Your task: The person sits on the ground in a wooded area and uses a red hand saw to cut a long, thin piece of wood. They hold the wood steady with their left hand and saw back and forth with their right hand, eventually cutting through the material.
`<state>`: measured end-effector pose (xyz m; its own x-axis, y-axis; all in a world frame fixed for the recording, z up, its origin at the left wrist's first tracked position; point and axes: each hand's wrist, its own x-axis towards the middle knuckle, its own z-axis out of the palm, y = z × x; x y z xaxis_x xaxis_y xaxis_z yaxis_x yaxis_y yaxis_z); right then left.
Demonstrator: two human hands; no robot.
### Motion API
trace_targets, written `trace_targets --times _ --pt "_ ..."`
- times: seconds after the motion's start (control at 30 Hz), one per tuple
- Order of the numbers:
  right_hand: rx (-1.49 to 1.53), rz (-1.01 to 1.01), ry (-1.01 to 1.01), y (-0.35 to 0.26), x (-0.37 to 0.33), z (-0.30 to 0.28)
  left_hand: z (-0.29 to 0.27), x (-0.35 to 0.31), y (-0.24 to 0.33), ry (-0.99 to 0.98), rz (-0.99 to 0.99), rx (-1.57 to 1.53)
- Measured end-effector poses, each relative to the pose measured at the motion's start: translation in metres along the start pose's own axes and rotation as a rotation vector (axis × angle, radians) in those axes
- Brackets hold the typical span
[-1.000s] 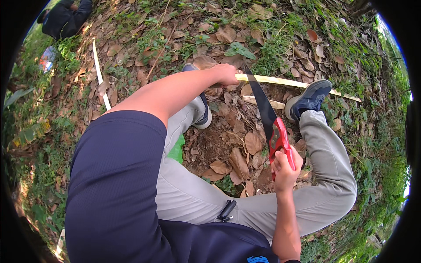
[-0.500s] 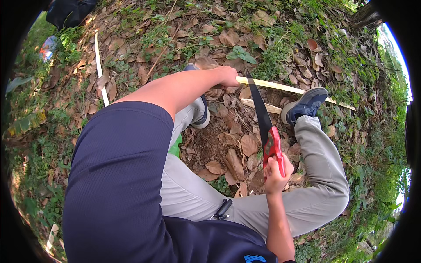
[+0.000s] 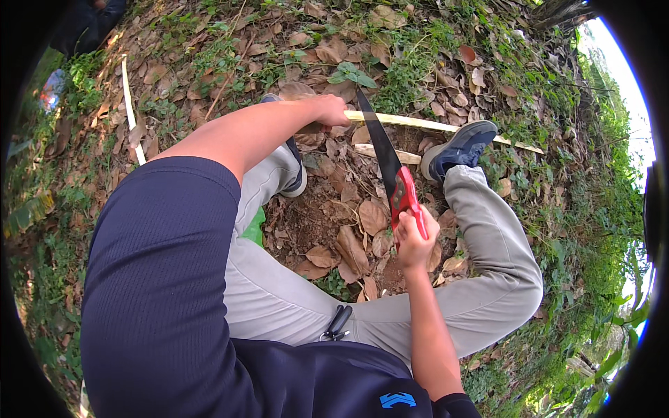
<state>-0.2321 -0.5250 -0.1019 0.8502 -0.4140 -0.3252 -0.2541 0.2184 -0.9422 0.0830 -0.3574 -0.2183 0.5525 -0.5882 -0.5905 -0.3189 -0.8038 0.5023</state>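
Observation:
My right hand [image 3: 416, 239] is closed around the red handle of a hand saw [image 3: 380, 143]. Its dark blade slants up and to the left, crossing a long pale wooden strip [image 3: 411, 121] close to my left hand. The strip's left end is gripped by my left hand [image 3: 333, 111], whose fingers are partly hidden behind the arm and wrist. Rightward, the strip passes beneath my right shoe [image 3: 463, 148] and comes out beyond it. A shorter pale piece of wood [image 3: 404, 157] lies below the strip, partly covered by the blade.
Dry brown leaves [image 3: 353, 249] and green weeds cover the ground. Another pale strip [image 3: 130, 111] lies at the far left, near a dark bag-like object [image 3: 83, 28]. Something green [image 3: 255, 227] shows beside my left leg. Keys [image 3: 337, 324] hang at my waist.
The saw has slid forward across the strip, its tip now farther past it and my right hand nearer to it. My left hand keeps its hold. The whole view has shifted a little.

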Motion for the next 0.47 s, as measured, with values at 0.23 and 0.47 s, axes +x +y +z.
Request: trace_targets --times 0.23,0.47 --pt "0.041 0.018 0.014 -0.005 -0.028 -0.008 0.001 -0.009 0.0 -0.016 0.011 -0.008" --pt "-0.039 -0.066 -0.007 0.019 0.022 -0.001 0.014 -0.016 0.013 0.338 -0.019 0.236"
